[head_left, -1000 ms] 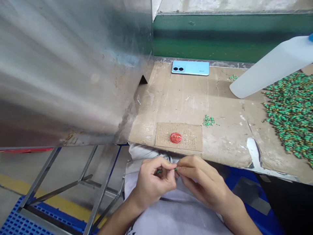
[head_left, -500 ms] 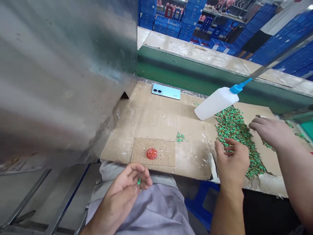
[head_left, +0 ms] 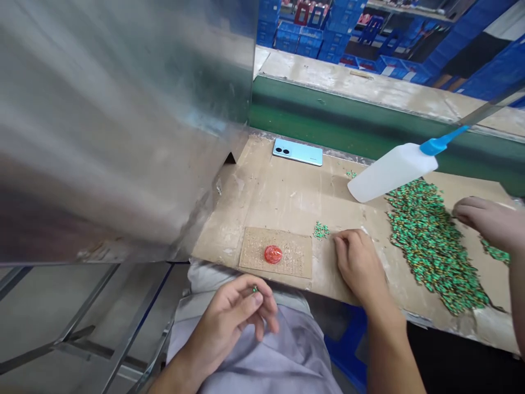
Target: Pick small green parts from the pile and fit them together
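Observation:
My left hand (head_left: 241,312) is curled, palm up, above my lap, with a tiny green piece (head_left: 255,289) between thumb and fingers. My right hand (head_left: 359,262) rests low over the cardboard, fingers curled together. Its fingertips are just right of a small cluster of green pieces (head_left: 321,230); whatever they hold is hidden. In front of me a red, glossy round lump (head_left: 273,254) sits on a small cardboard pad (head_left: 295,257). A large heap of green-and-gold pieces (head_left: 430,241) spreads to the right of my right hand.
A white squeeze bottle (head_left: 389,172) with a blue nozzle stands tilted in view behind the heap. A light blue phone (head_left: 298,152) lies at the back. Another person's hand (head_left: 488,221) is at the heap's right side. A metal panel (head_left: 143,126) walls the left.
My right hand has moved left from over the large heap to beside the small cluster, and its fingers have drawn together. The whole view has shifted slightly left.

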The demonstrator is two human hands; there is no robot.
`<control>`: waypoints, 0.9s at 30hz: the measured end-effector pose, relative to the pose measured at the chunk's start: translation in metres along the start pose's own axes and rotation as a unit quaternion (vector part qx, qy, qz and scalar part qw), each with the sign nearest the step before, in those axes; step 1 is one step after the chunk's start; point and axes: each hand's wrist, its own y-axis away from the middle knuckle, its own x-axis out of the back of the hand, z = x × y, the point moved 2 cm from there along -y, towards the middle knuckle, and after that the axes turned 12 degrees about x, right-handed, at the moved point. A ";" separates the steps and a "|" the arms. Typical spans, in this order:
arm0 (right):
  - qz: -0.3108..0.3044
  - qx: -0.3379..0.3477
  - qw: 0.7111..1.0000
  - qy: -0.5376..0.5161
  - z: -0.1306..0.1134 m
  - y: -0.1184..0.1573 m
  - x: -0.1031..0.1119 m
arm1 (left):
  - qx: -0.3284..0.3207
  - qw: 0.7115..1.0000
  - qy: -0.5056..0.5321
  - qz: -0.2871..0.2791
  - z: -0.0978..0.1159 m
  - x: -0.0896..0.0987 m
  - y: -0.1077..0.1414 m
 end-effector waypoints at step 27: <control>-0.081 0.288 0.938 -0.174 -0.124 0.038 0.004 | -0.015 0.912 -0.376 0.166 -0.006 -0.008 -0.005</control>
